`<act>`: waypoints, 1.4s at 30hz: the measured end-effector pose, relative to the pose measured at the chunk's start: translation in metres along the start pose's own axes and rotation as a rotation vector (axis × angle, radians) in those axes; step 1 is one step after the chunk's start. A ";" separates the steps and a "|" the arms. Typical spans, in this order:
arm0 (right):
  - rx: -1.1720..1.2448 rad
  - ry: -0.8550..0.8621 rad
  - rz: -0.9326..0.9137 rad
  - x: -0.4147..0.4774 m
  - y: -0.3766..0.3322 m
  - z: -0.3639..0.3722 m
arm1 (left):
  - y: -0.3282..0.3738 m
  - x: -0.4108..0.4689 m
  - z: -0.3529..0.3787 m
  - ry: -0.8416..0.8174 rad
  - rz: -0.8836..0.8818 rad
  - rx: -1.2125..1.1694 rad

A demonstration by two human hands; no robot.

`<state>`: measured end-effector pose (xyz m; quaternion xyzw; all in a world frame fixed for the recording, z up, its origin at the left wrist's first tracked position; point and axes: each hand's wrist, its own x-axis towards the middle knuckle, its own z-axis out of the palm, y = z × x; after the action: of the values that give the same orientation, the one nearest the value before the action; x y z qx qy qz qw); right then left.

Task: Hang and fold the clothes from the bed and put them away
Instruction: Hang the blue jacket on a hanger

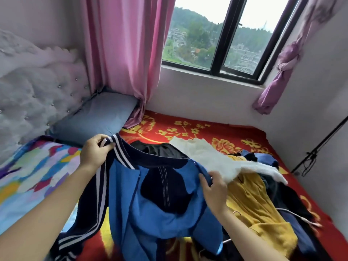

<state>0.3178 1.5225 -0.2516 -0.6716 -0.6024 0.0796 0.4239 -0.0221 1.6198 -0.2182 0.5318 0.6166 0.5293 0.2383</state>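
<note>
Left hand [95,150]: raised over the bed, fingers curled tight round the striped trim [113,142] at the jacket's collar, thumb on top.
Right hand [213,189]: lower and to the right, pinching the jacket's front edge between thumb and fingers, just beside the white top.
Jacket [162,213]: blue with a navy lining and collar, and white stripes on the ribbing. It is stretched between the two hands and lifted off the bed at the top, with its lower part hanging down to the blanket and one striped sleeve trailing under the left arm.
White top [216,161]: fluffy, spread across the pile behind the jacket, its near end touching the right hand's fingers.
Yellow garment [258,204]: crumpled on the bed right of the jacket, partly under the white top.
Dark clothes [293,200]: heaped beyond and beside the yellow one.
Black garment [160,149]: flat on the bed just behind the collar.
Blanket [197,127]: red with yellow flowers, under everything.
Pillow [98,117]: blue, in the corner by the pink curtain [122,53].
Quilt [28,166]: many-coloured, at the left below the tufted headboard [37,91].
Window [216,34]: dark-framed, above the far side of the bed.
</note>
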 end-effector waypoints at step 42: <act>-0.077 -1.342 0.056 0.086 -0.079 -0.062 | 0.150 0.031 -0.050 -0.074 0.337 -0.303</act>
<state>0.3204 1.5621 -0.1256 -0.5066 -0.7200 0.4692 -0.0691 -0.0139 1.6090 -0.0572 0.6045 0.4233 0.6283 0.2464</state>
